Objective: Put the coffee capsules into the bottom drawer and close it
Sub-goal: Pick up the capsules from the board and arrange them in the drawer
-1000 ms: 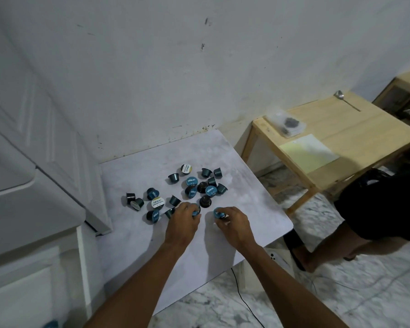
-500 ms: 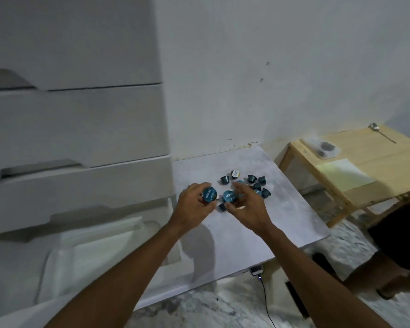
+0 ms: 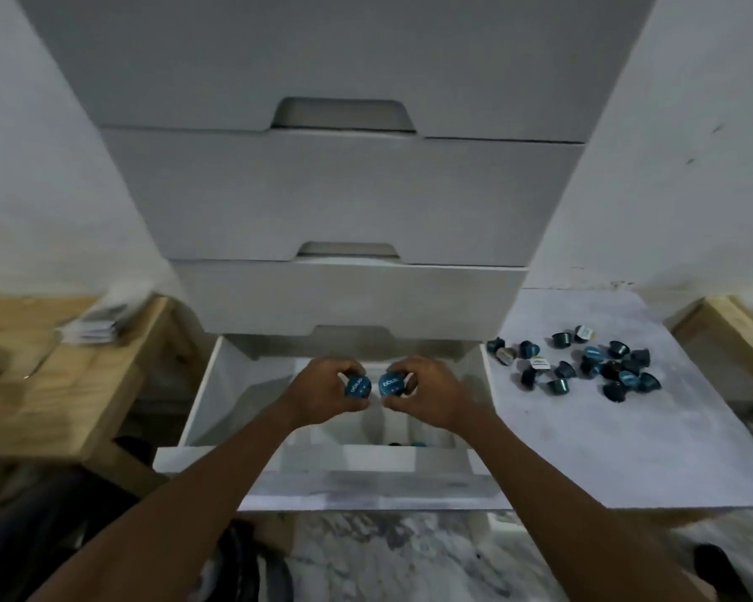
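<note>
Hands over the open bottom drawer [image 3: 203,406], one capsule each.
Left hand [image 3: 320,393] curls round a blue capsule [image 3: 358,387]; right hand [image 3: 433,395] pinches a second capsule [image 3: 390,385], lids toward the camera, just beside each other. Loose capsules [image 3: 583,367] lie on the grey board [image 3: 605,449], 3 o'clock of the hands. At 6 o'clock the drawer front half hides stored capsules [image 3: 405,444].

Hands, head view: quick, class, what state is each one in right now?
Left hand: closed, holding a blue-topped capsule.
Right hand: closed, holding a second capsule.
</note>
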